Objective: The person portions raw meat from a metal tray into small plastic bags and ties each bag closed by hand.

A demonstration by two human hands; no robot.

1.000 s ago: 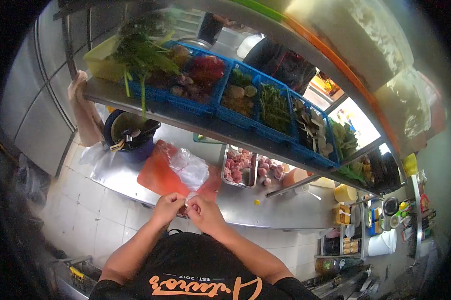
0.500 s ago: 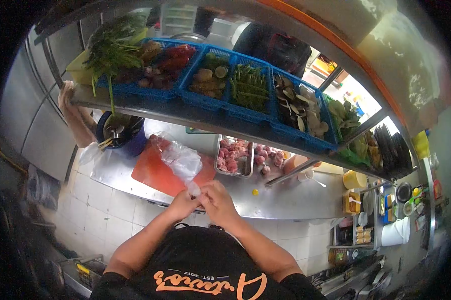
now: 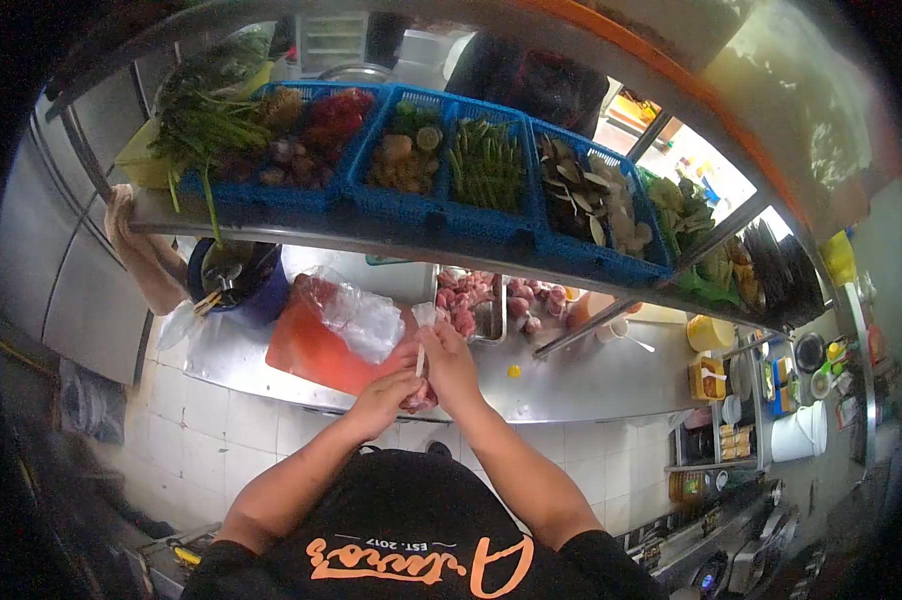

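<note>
Both hands meet above the front edge of the steel table. My left hand point(image 3: 386, 402) is closed on the lower part of a small clear plastic bag point(image 3: 420, 396) with reddish contents. My right hand point(image 3: 448, 362) pinches the bag's twisted neck, whose loose end points up. Just behind them, a red cutting board point(image 3: 306, 345) carries a pile of clear plastic bags point(image 3: 366, 320). A metal tray point(image 3: 490, 318) with pieces of raw meat point(image 3: 461, 297) lies beyond my right hand, and more meat point(image 3: 531, 298) is beside it.
Blue baskets point(image 3: 436, 203) of vegetables stand on a steel shelf point(image 3: 371, 240) over the table. A dark blue bucket point(image 3: 261, 300) is at the left, near another person's arm point(image 3: 151, 250). Yellow containers point(image 3: 706, 335) and a white bucket point(image 3: 799, 432) are at the right.
My right hand has moved up and away from my left, drawing out the bag's neck. The bag's reddish lower part now shows between the hands. The view has shifted slightly.
</note>
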